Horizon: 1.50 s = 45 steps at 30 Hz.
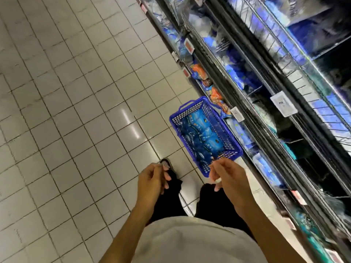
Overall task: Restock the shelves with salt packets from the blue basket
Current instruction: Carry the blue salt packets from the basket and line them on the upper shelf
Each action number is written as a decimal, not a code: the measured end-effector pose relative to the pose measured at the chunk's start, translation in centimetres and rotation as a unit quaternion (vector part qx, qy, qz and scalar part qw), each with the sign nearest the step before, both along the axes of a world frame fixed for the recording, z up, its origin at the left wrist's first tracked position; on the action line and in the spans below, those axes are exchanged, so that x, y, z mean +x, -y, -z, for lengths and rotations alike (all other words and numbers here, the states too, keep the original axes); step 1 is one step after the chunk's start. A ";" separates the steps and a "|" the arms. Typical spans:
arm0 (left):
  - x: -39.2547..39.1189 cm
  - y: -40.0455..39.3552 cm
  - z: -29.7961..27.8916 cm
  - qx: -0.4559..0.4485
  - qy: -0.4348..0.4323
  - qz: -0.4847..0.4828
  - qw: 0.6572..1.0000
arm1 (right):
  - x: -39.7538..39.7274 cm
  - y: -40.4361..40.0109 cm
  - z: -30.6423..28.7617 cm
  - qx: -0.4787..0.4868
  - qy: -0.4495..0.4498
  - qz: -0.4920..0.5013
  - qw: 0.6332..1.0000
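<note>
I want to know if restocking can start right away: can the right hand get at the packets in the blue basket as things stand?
Probably yes. The right hand hangs empty just above the near end of the blue basket, which stands open-topped on the floor with the salt packets uncovered. Nothing lies between; the person would likely have to bend down.

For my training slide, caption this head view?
Empty hands, left hand and right hand, above blue basket of salt packets beside shelves.

Blue basket (204,136) on the tiled floor (76,111), just beside the shelves (266,92); blue salt packets (201,137) lie inside it; left hand (152,180) and right hand (228,179) hang near the basket's closer end, fingers loosely curled, holding nothing.
</note>
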<state>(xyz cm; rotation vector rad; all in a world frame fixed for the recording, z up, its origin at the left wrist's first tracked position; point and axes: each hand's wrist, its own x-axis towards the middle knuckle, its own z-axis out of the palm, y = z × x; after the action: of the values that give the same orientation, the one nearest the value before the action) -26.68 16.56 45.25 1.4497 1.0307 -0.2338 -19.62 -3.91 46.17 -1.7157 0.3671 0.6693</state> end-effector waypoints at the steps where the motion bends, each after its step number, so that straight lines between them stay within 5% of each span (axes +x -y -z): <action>1: 1.6 -0.6 0.9 -0.003 -0.008 0.019 1.000 | 0.6 -0.3 1.0 -0.010 -0.013 0.021 1.000; 8: 12.7 -0.6 12.1 -0.027 -0.068 0.132 0.988 | 5.9 0.3 14.3 -0.105 -0.089 0.115 0.984; 17: 23.0 4.2 38.4 0.014 -0.140 0.288 0.947 | 10.7 4.0 44.8 -0.211 -0.205 0.103 0.950; 23: 27.6 6.5 55.0 0.202 -0.120 0.542 0.807 | 11.4 5.4 59.7 -0.250 -0.263 0.104 0.926; 28: 29.7 7.8 65.2 0.296 -0.128 0.553 0.768 | 10.6 4.5 66.4 -0.294 -0.296 0.142 0.898; 36: 28.7 8.8 71.6 0.266 -0.179 0.449 0.834 | 9.6 4.3 69.6 -0.205 -0.267 0.367 0.867; 45: 30.0 8.3 68.3 0.100 -0.183 0.306 0.929 | 10.0 4.5 65.8 0.031 -0.260 0.469 0.843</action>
<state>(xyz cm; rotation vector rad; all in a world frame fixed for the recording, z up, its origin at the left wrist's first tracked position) 3.30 8.27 -23.07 1.9400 0.8806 -0.8995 -9.60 -8.39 -19.59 -1.0480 1.4372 0.3736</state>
